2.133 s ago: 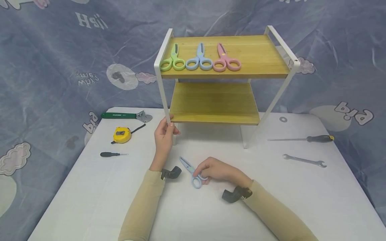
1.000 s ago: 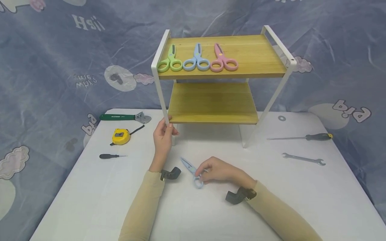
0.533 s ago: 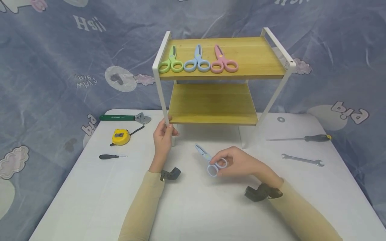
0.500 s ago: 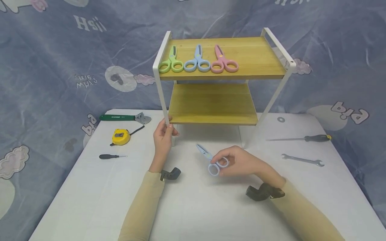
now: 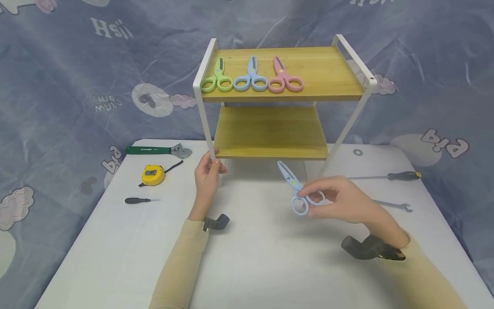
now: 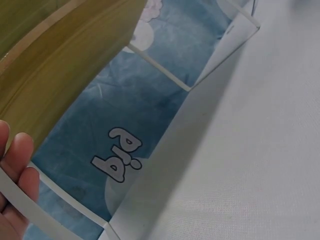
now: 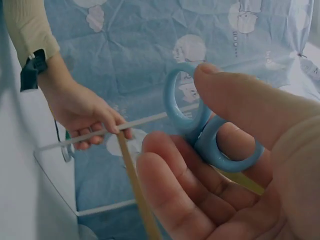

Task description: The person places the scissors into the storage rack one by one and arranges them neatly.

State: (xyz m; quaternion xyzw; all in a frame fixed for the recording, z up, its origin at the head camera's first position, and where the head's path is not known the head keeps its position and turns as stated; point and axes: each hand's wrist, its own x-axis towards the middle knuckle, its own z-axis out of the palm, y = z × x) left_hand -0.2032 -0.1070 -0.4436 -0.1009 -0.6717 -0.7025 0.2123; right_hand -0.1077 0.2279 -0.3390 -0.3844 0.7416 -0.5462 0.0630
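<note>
My right hand (image 5: pixel 339 199) pinches a pair of light blue scissors (image 5: pixel 295 183) by the handle loops, blades pointing up and to the left. The scissors are raised in front of the shelf's lower right part; the right wrist view shows their handle loops (image 7: pixel 220 145) between thumb and fingers. My left hand (image 5: pixel 207 174) grips the front left white leg of a two-tier shelf (image 5: pixel 270 156), just at the lower board. On the top board lie green scissors (image 5: pixel 218 78), blue scissors (image 5: pixel 251 77) and pink scissors (image 5: pixel 283 78) in a row, blades toward the back.
Left on the white table are a green-handled adjustable wrench (image 5: pixel 154 150), a yellow tape measure (image 5: pixel 152 175) and a small screwdriver (image 5: pixel 138 200). On the right lie a washer (image 5: pixel 357 152), a long screwdriver (image 5: pixel 403 176) and a spanner (image 5: pixel 401 207), partly behind my right hand.
My right hand has lifted the light blue scissors from the table and carried them up and to the right. The left hand keeps its grip on the shelf leg.
</note>
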